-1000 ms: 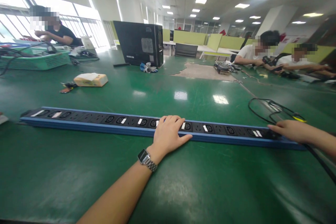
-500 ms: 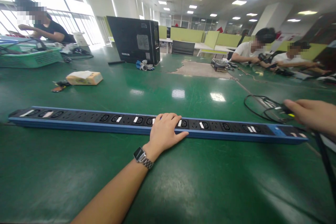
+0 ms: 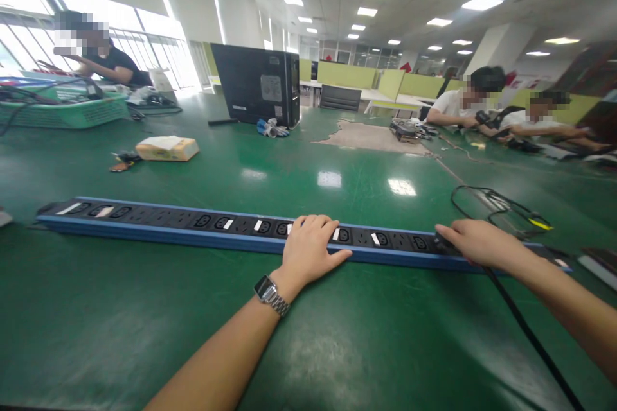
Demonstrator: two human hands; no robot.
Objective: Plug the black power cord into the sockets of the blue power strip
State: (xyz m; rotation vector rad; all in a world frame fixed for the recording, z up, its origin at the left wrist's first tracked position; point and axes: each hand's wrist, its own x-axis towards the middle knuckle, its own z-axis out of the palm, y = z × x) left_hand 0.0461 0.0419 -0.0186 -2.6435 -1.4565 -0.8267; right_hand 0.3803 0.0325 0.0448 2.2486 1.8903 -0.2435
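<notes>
A long blue power strip (image 3: 159, 225) with black sockets lies across the green table (image 3: 337, 347). My left hand (image 3: 311, 247) lies flat and open on the middle of the strip, with a metal watch (image 3: 270, 293) on the wrist. My right hand (image 3: 475, 244) rests on the strip's right part, its fingers closed round a black plug (image 3: 441, 244) at a socket. From under this hand a black cable (image 3: 525, 331) runs toward the lower right.
A loose coil of black cable (image 3: 501, 202) lies behind the strip's right end. Farther back are a tissue box (image 3: 167, 148), a black computer tower (image 3: 255, 83) and a green basket (image 3: 62, 112). Other people sit at the far left (image 3: 110, 64) and far right (image 3: 457, 106).
My right hand left the strip's right end, rose toward the cable coil, then came down on the strip farther left with the plug. My left hand stayed put.
</notes>
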